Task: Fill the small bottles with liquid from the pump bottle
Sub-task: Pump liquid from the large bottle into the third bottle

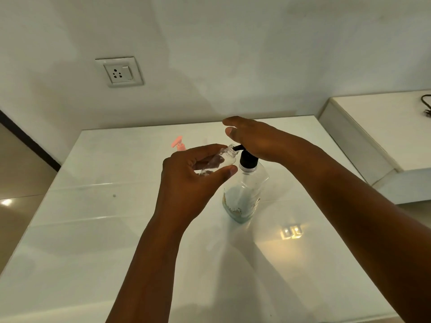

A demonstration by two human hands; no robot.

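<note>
A clear pump bottle [242,194] with a black pump head [249,159] stands upright near the middle of the white table [93,229]. My right hand [258,138] lies flat on top of the pump head, fingers spread. My left hand [193,180] holds a small clear bottle [227,156] tilted, its open neck right at the black spout. Behind my left hand a pink pump top [179,143] of another small bottle shows; its body is hidden.
The table's back edge meets a white wall with a socket plate [119,72]. A lower white shelf [377,127] with a black cable [425,104] stands at the right. Brown floor shows at the left.
</note>
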